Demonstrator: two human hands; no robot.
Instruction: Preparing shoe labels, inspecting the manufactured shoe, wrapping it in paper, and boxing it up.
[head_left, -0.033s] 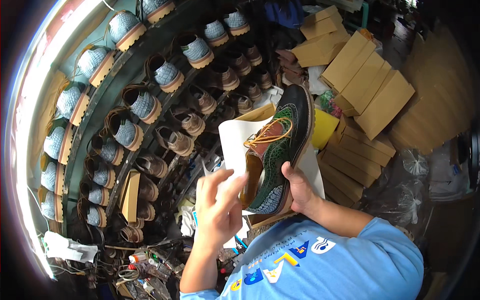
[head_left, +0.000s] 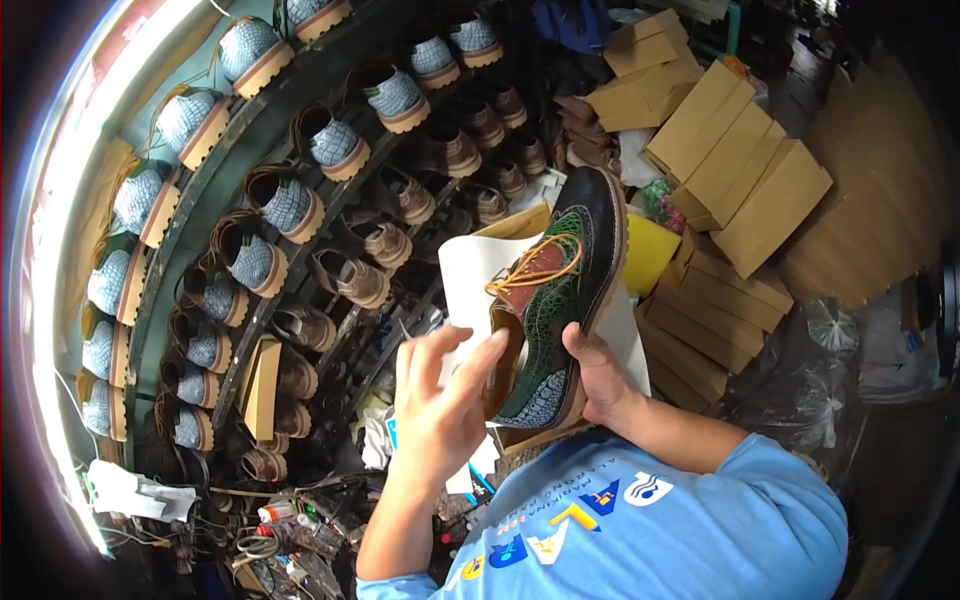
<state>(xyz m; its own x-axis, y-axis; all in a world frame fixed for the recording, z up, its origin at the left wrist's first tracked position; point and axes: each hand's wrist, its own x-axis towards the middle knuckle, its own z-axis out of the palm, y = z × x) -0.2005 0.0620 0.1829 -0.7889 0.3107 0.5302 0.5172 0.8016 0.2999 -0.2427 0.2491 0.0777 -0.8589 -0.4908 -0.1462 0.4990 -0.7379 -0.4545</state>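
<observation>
Shoe (head_left: pixel 560 300), a lace-up in green scaled leather with a black toe, a brown tongue and orange laces, is being held up in front of the person's chest, its long axis running from lower left to upper right, the toe pointing up and away from the person and the heel sitting down near the palms. Its tan sole edge is facing right, and the far side of the upper is turning out of sight. The right hand (head_left: pixel 598 372) is gripping the shoe from below at the heel end, thumb lying across the sole edge; the other fingers are hiding behind the shoe, so how tightly they are curling cannot be told. The left hand (head_left: pixel 437 400) is hovering just left of the shoe's opening with fingers loosely spread, the index fingertip touching or nearly touching the collar, holding nothing. White paper (head_left: pixel 470 275) is lying directly behind the shoe, above the left hand, partly covered by it. A yellow container (head_left: pixel 650 252) is peeking out right of the toe, mostly hidden. Further right of the right hand, cardboard boxes (head_left: pixel 740 180) are stacking up. Left of and above the left hand, racks of shoes (head_left: pixel 290 200) are curving toward the rim, bent by the lens.
</observation>
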